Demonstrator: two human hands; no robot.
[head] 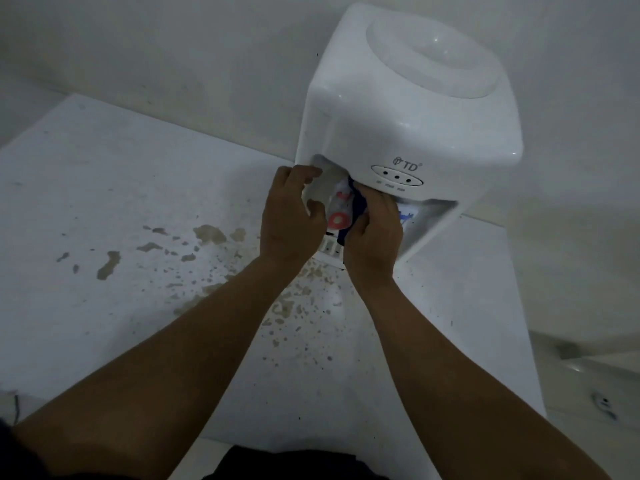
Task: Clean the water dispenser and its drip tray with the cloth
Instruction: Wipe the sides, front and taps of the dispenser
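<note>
A white table-top water dispenser (408, 109) stands at the back right of a white table. Both hands reach into its front recess. My right hand (374, 226) grips a cloth (341, 211), white and dark blue with red print, bunched inside the recess. My left hand (291, 216) is beside it with curled fingers at the recess's left edge and the cloth; what it grips is hard to make out. Below the hands a strip of the slotted white drip tray (329, 247) shows. A blue tap (407, 216) peeks out right of my right hand.
The white table (104, 188) carries brownish stains and specks (207, 237) in front of and left of the dispenser. A pale wall rises behind. The table's right edge falls off near the dispenser, with a blurred floor object (604, 405) below.
</note>
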